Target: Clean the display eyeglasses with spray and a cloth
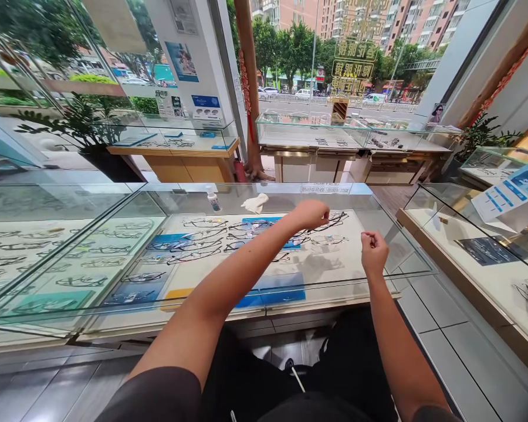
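Note:
My left hand reaches across the glass display case, palm down with curled fingers. Its fingertips close on the near end of dark-framed eyeglasses. Just below lies a thin, pale-framed pair of glasses. My right hand hovers over the right part of the case, its fingers bent in and pressed together; whatever they may hold is too small to make out. Rows of eyeglasses spread to the left, some partly hidden behind my left forearm.
Toward the back of the case are a small white bottle and a crumpled white cloth. Another glass case stands at right, carrying a tilted blue-and-white sign. More display cases line the window, beside a potted plant.

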`<state>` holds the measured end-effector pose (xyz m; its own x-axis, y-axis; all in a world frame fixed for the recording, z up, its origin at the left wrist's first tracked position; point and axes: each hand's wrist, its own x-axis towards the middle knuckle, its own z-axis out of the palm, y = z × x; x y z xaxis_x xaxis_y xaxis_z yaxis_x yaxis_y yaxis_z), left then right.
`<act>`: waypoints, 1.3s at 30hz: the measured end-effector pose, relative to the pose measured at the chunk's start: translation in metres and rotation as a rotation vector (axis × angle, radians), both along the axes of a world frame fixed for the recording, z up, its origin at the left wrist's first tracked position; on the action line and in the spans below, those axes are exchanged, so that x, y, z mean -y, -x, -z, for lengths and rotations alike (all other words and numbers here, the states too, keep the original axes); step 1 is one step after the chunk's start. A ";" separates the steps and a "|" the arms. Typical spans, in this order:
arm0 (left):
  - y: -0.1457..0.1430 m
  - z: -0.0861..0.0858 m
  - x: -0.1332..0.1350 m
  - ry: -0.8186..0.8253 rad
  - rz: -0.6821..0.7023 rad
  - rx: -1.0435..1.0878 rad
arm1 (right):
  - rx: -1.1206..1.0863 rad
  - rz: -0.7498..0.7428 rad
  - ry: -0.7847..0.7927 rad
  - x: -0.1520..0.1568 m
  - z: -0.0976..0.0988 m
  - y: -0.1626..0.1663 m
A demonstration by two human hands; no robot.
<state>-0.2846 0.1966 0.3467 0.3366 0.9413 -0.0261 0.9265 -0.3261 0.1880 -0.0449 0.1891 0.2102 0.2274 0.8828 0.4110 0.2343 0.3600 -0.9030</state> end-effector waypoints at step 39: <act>-0.012 0.051 -0.080 0.149 -0.146 0.085 | 0.041 -0.033 0.035 -0.003 0.017 -0.002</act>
